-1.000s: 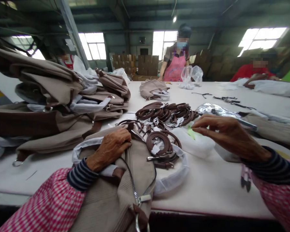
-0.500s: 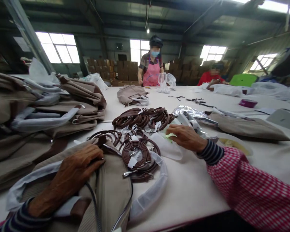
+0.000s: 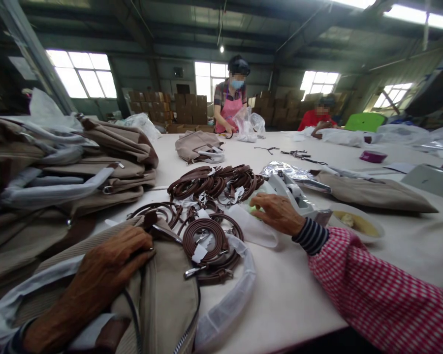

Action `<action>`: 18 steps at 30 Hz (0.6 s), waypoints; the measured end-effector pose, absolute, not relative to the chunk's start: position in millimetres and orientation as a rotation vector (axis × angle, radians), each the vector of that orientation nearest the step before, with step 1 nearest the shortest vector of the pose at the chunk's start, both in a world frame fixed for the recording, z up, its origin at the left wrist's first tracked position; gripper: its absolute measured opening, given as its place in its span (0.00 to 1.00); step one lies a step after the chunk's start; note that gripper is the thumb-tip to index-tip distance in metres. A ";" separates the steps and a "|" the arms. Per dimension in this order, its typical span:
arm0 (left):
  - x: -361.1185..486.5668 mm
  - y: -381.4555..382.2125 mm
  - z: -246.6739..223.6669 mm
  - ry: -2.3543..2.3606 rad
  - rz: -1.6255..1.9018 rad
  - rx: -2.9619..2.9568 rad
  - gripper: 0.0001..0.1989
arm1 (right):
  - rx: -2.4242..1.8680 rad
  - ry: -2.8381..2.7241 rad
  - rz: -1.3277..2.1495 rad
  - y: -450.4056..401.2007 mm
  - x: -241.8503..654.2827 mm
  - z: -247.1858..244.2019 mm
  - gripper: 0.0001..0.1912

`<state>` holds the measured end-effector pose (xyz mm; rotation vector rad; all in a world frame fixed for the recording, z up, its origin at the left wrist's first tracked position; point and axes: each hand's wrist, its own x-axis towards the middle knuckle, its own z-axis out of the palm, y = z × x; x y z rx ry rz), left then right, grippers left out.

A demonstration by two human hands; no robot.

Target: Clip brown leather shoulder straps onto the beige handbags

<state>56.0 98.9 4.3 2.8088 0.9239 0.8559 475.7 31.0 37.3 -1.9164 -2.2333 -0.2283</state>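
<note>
A taupe bag (image 3: 162, 295) with an open zipper lies at the near edge, its wrapped handle (image 3: 229, 305) curving out to the right. My left hand (image 3: 112, 260) is closed on the bag's upper edge beside the zipper end. Coiled brown straps (image 3: 205, 241) with metal clips and white tags lie just beyond the bag. Right of the straps, my right hand (image 3: 276, 212) has its fingers curled down over a white sheet (image 3: 253, 226) and something pale green; whether it grips anything is hidden.
Stacked taupe bags (image 3: 129, 182) fill the left side. A tape dispenser (image 3: 293, 189), a flat bag (image 3: 376, 191) and a dish (image 3: 358, 223) lie to the right. Across the table (image 3: 302, 300) stands a person in a pink apron (image 3: 231, 113); another in red sits further right.
The view has shifted slightly to the right. The green piece under my right hand shows less. Across the table, the aproned person's arm has moved toward the plastic bag.
</note>
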 end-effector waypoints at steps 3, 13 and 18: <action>56.9 97.9 5.6 0.917 0.849 2.794 0.11 | -1.981 -2.186 -0.178 38.6 465.5 37.5 0.05; 52.9 100.3 -2.0 0.981 0.780 2.739 0.13 | -2.027 -2.168 -0.226 32.4 465.5 34.0 0.07; 53.9 100.7 -1.5 0.975 0.777 2.726 0.12 | -2.042 -2.158 -0.218 36.6 462.3 29.4 0.09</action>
